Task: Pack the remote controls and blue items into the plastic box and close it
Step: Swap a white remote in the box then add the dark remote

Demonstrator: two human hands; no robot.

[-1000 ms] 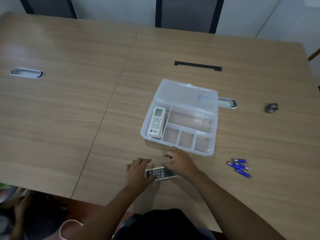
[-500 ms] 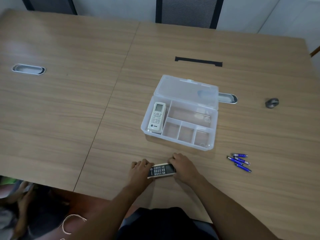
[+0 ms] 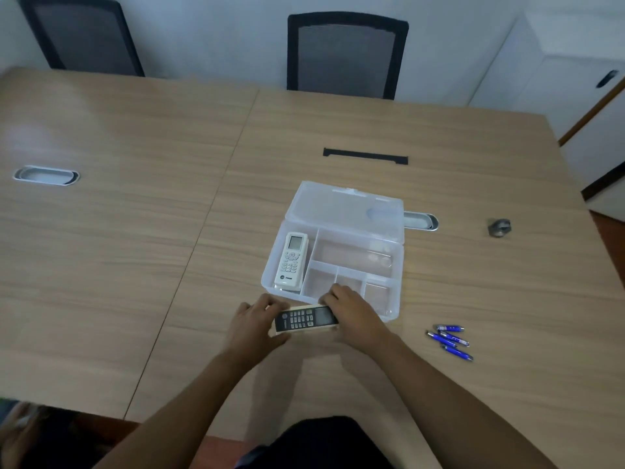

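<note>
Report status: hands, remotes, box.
Left hand and right hand both on dark remote. White remote in open plastic box. Blue pens still out.

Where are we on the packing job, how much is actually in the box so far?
Done: the white remote lies in the left compartment of the plastic box. In hand: the left hand and right hand hold the dark remote just in front of the box. Left: that remote, the blue pens on the table, and closing the open lid.
</note>
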